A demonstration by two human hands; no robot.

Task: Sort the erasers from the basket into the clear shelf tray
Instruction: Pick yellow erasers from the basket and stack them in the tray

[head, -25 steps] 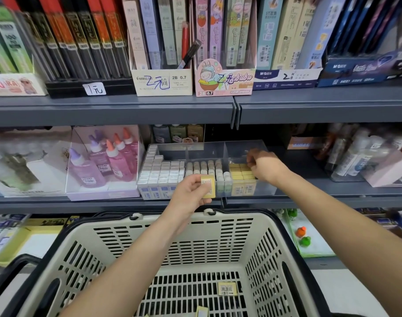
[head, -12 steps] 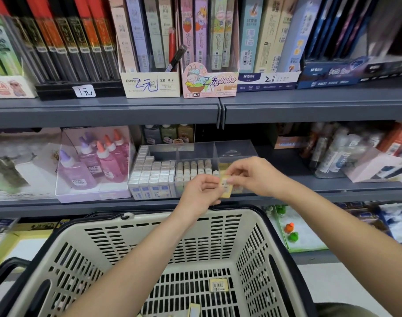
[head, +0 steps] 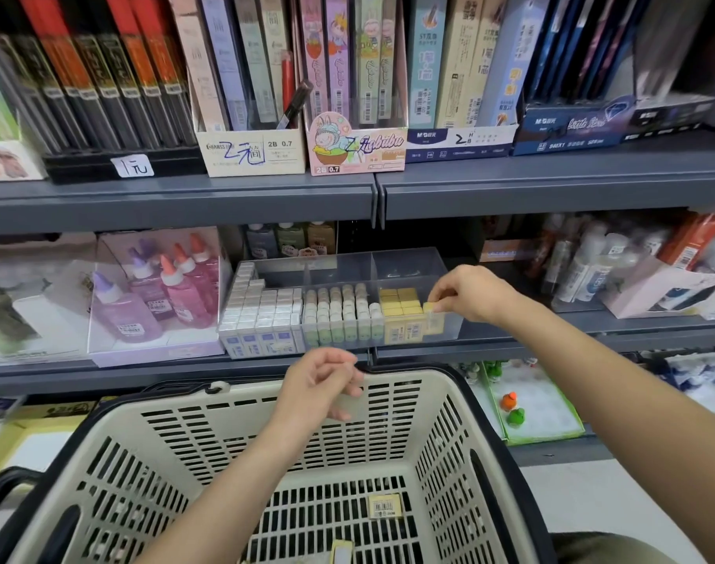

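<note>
The right hand pinches a yellow eraser at the near right corner of the clear shelf tray. The left hand, loosely curled and seemingly empty, hovers over the basket. Two erasers lie inside it, so the task looks nearly done.

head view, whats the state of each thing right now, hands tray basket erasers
tray: left and middle compartments stocked, right one partly filled
right hand: pinches yellow eraser at the right compartment
left hand: loosely curled, holds nothing
basket: nearly empty, two leftover erasers on its floor
</note>
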